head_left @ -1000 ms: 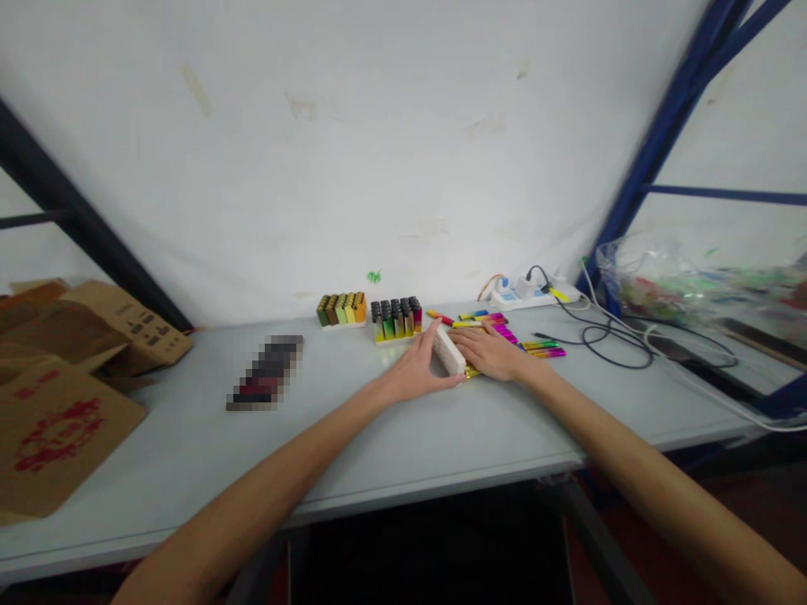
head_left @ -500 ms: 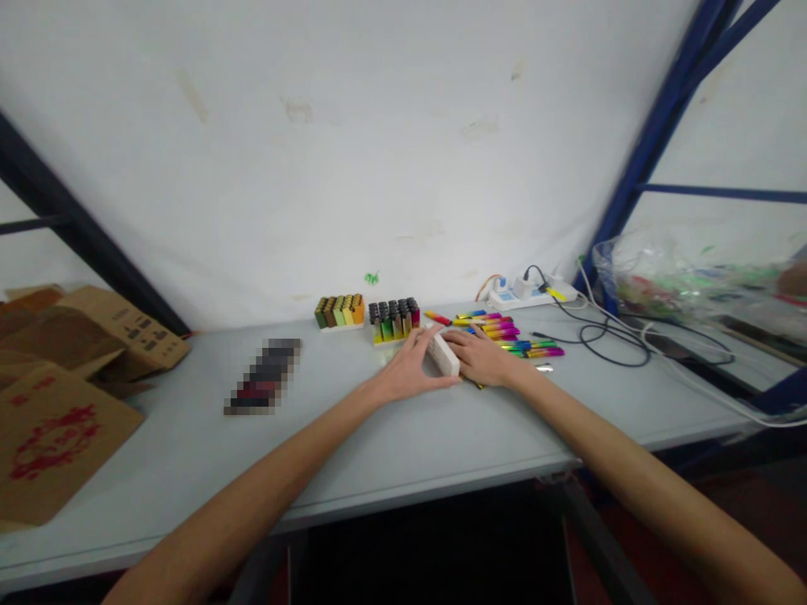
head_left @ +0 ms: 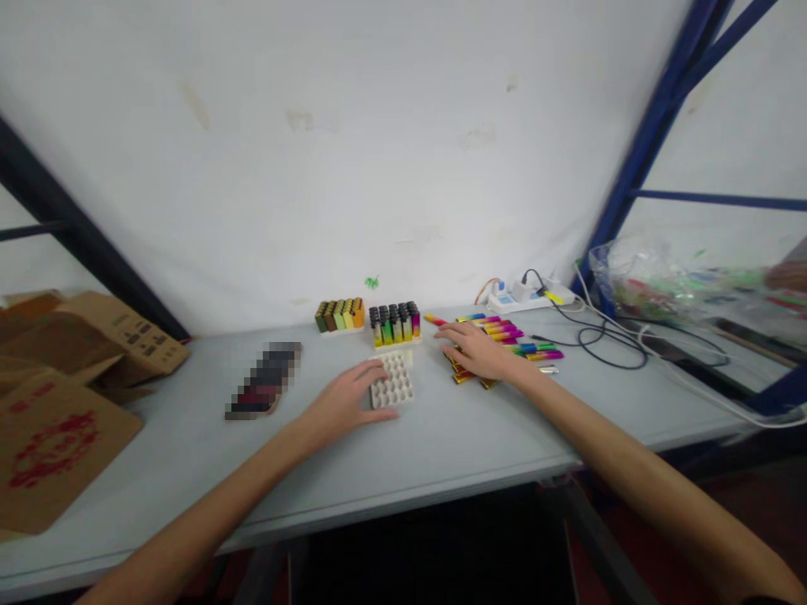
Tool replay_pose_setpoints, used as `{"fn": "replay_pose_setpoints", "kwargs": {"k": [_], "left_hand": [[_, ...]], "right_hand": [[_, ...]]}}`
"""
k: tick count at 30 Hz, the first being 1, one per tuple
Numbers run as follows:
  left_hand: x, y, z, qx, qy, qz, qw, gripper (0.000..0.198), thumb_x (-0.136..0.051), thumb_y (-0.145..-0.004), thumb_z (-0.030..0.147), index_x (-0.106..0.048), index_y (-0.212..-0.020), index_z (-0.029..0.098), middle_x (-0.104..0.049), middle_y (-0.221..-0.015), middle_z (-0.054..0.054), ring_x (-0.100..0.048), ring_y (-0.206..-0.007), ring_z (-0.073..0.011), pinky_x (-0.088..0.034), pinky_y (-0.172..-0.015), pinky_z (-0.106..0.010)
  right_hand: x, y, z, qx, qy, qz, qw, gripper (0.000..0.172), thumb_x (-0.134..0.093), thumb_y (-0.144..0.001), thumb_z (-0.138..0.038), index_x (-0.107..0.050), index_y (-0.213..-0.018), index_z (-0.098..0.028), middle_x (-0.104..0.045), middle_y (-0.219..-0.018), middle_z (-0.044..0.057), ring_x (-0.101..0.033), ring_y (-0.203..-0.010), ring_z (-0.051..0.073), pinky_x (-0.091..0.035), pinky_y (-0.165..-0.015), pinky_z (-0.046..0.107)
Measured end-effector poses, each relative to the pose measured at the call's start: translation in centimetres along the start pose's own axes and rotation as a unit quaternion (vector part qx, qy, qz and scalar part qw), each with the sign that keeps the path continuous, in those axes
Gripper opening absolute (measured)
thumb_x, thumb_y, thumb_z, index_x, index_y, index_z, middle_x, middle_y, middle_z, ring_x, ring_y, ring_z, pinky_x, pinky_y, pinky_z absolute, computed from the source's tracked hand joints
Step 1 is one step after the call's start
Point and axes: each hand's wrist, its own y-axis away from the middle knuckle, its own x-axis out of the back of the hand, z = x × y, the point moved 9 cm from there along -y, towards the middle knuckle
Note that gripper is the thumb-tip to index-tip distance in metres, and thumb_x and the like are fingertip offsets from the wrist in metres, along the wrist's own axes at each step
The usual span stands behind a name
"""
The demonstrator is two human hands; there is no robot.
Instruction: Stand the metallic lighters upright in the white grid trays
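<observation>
On the grey table (head_left: 441, 445) in front of us, our left hand (head_left: 344, 403) rests with its fingers loosely spread against the near-left edge of an empty white tray (head_left: 394, 380). It touches the tray but is not closed round it. The tray lies flat with its cells upward, just in front of a filled tray of dark-capped lighters (head_left: 395, 322). Our right hand (head_left: 482, 353) lies palm down with fingers stretched over a heap of loose coloured lighters (head_left: 520, 340). We cannot tell whether one is pinched beneath the palm.

We judge the empty tray to be the weak point. It looks light and we steady it at one edge only, so a nudge could swing it into the filled tray behind and topple those upright lighters. The heap is loose and looks slick. A careless sweep of our right hand could scatter lighters toward the black cable (head_left: 605, 340) and the power strip (head_left: 526, 294), or off the near edge of the table. The cells look narrow, and a lighter set in askew could jam or tip the tray.
</observation>
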Motion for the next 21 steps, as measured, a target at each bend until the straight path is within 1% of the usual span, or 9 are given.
{"fn": "replay_pose_setpoints", "kwargs": {"k": [4,7,10,11,13,15,16,18,21], "left_hand": [[1.6,2.9,-1.2,0.045,-0.074,0.005,0.996,0.056,-0.044,-0.1,0.062,-0.061,-0.137,0.022,-0.057,-0.147,-0.013,-0.055,-0.135,-0.0309,-0.043,-0.117,-0.049],[2.5,3.8,-2.6,0.105,-0.162,0.0,0.981,0.057,-0.045,-0.101,0.057,-0.059,-0.139,0.018,-0.055,-0.146,-0.018,-0.055,-0.133,-0.0347,-0.044,-0.113,-0.052],[2.7,3.1,-3.6,0.129,-0.226,-0.02,0.965,0.055,-0.044,-0.102,0.053,-0.06,-0.138,0.014,-0.057,-0.14,-0.021,-0.056,-0.13,-0.0359,-0.045,-0.11,-0.051],[2.7,2.6,-3.9,0.134,-0.243,-0.026,0.96,0.054,-0.043,-0.102,0.051,-0.061,-0.137,0.013,-0.058,-0.138,-0.022,-0.057,-0.128,-0.0359,-0.046,-0.108,-0.05],[2.7,1.4,-4.5,0.145,-0.269,-0.037,0.952,0.055,-0.042,-0.103,0.048,-0.062,-0.135,0.009,-0.059,-0.135,-0.024,-0.057,-0.127,-0.0372,-0.047,-0.105,-0.05],[2.7,0.4,-5.1,0.162,-0.286,-0.045,0.943,0.055,-0.042,-0.102,0.047,-0.062,-0.133,0.006,-0.061,-0.131,-0.026,-0.058,-0.124,-0.0391,-0.046,-0.103,-0.052],[2.7,0.0,-5.3,0.169,-0.29,-0.05,0.941,0.055,-0.042,-0.102,0.047,-0.063,-0.132,0.005,-0.063,-0.129,-0.026,-0.059,-0.123,-0.0397,-0.046,-0.103,-0.053],[2.8,-0.6,-5.2,0.172,-0.298,-0.048,0.938,0.054,-0.045,-0.101,0.047,-0.063,-0.131,0.005,-0.065,-0.126,-0.026,-0.06,-0.12,-0.0407,-0.046,-0.102,-0.055],[3.4,-1.1,-3.9,0.153,-0.294,-0.005,0.943,0.051,-0.049,-0.099,0.046,-0.063,-0.132,0.009,-0.064,-0.128,-0.024,-0.058,-0.123,-0.0408,-0.046,-0.102,-0.055]], "right_hand": [[0.0,-2.9,-1.8,0.025,0.031,0.017,0.999,0.041,-0.041,-0.107,-0.039,-0.059,-0.135,-0.016,-0.058,-0.138,0.019,-0.054,-0.126,0.03,-0.039,-0.113,0.054],[0.4,-6.5,-3.0,0.03,0.062,0.044,0.997,0.046,-0.044,-0.105,-0.047,-0.057,-0.138,-0.016,-0.056,-0.135,0.019,-0.051,-0.126,0.031,-0.034,-0.115,0.055],[0.5,-10.4,-3.7,0.021,0.076,0.068,0.995,0.06,-0.048,-0.1,-0.059,-0.052,-0.144,-0.018,-0.049,-0.144,0.019,-0.045,-0.133,0.033,-0.03,-0.117,0.053],[0.0,-11.6,-3.8,0.017,0.079,0.051,0.995,0.065,-0.048,-0.098,-0.064,-0.05,-0.146,-0.02,-0.049,-0.145,0.018,-0.046,-0.132,0.034,-0.032,-0.115,0.053],[-1.7,-13.4,-3.7,0.004,0.082,-0.019,0.996,0.073,-0.046,-0.095,-0.072,-0.046,-0.151,-0.025,-0.054,-0.141,0.017,-0.052,-0.126,0.035,-0.038,-0.108,0.052],[-3.0,-14.3,-3.6,-0.013,0.085,-0.078,0.993,0.078,-0.042,-0.094,-0.077,-0.039,-0.155,-0.029,-0.06,-0.134,0.016,-0.059,-0.118,0.035,-0.043,-0.101,0.05],[-3.3,-14.4,-3.5,-0.023,0.089,-0.09,0.992,0.079,-0.039,-0.094,-0.078,-0.036,-0.157,-0.029,-0.061,-0.131,0.016,-0.06,-0.116,0.035,-0.044,-0.098,0.049],[-3.2,-14.1,-3.6,-0.046,0.104,-0.088,0.99,0.08,-0.035,-0.095,-0.078,-0.035,-0.157,-0.028,-0.062,-0.13,0.018,-0.062,-0.116,0.036,-0.045,-0.097,0.047],[-2.6,-12.4,-4.3,-0.082,0.13,-0.074,0.985,0.08,-0.029,-0.096,-0.077,-0.04,-0.152,-0.02,-0.064,-0.126,0.021,-0.063,-0.113,0.037,-0.045,-0.097,0.047]]}}
